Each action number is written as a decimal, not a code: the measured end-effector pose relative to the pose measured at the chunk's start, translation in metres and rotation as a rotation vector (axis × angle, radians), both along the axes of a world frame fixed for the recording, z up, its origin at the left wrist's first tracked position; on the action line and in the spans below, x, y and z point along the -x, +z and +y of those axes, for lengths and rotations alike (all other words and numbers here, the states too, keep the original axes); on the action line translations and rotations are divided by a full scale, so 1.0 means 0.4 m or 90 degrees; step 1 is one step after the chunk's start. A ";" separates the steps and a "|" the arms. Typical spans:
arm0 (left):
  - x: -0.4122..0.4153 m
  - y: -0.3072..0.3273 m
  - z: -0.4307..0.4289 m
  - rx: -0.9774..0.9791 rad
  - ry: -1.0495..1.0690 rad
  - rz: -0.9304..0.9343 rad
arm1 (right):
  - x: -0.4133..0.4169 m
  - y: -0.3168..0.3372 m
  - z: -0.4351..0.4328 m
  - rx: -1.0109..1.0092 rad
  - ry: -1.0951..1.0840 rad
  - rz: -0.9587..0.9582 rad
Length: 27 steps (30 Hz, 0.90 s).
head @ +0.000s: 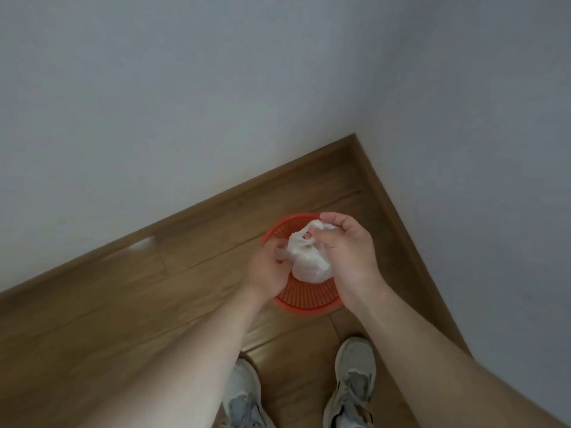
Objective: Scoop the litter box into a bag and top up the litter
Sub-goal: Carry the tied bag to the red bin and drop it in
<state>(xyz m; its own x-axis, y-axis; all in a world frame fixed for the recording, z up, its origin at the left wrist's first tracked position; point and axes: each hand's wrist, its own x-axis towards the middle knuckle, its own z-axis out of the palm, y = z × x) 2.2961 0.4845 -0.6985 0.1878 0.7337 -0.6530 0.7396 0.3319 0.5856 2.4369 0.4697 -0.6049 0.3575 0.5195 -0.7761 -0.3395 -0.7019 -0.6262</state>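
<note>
Down in the corner of a room, two plain pale walls are meeting: the left wall (pixel 154 103) is filling most of the view and the right wall (pixel 494 149) is running down the other side. A brown wood-plank floor (pixel 154 288) is lying between them, and a matching brown wooden skirting board (pixel 216 196) is edging the foot of each wall. A soft patch of glare (pixel 142 244) is shining on the planks near the left skirting.

A round orange-red plastic basket with slotted sides (pixel 309 307) is standing on the floor, close to the corner. Above its opening, a person is holding a small white plastic bag (pixel 309 264) between both bare hands. The bag is bulging at the bottom and is drawn into twisted strands at the top. What is filling it is too blurred to tell.

The left hand (pixel 265 267) is pinching the bag's left side, its fingers curled in tight around a fold of the plastic. The right hand (pixel 349 251) is gripping the bag from the right, fingers curled over a strand that is rising from the top of the bag, with the palm lying against the bag's side.

Both forearms are reaching down from the lower edge of the view. Below them, two pale grey lace-up shoes, the left shoe (pixel 241 393) and the right shoe (pixel 352 381), are standing on the planks just behind the basket.
</note>
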 end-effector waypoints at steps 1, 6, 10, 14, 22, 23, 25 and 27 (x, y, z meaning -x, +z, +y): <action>0.000 -0.024 -0.002 0.007 0.001 0.004 | 0.003 -0.033 -0.001 0.009 0.011 -0.010; -0.006 -0.108 -0.026 -0.023 0.009 0.032 | -0.014 -0.160 -0.039 0.046 0.103 -0.079; 0.008 -0.123 -0.046 -0.015 0.000 0.015 | -0.026 -0.195 -0.077 0.049 0.165 -0.160; 0.022 -0.092 -0.054 -0.005 0.023 -0.017 | -0.039 -0.182 -0.093 0.029 0.211 -0.211; 0.028 0.032 -0.047 -0.089 -0.030 0.010 | -0.054 -0.084 -0.104 0.006 0.244 -0.266; 0.030 0.054 -0.047 -0.097 -0.044 0.016 | -0.054 -0.063 -0.108 0.002 0.251 -0.273; 0.035 0.101 -0.043 -0.123 -0.074 0.017 | -0.053 -0.016 -0.117 -0.003 0.262 -0.283; 0.042 0.156 -0.041 -0.144 -0.105 0.010 | -0.052 0.036 -0.133 -0.007 0.278 -0.290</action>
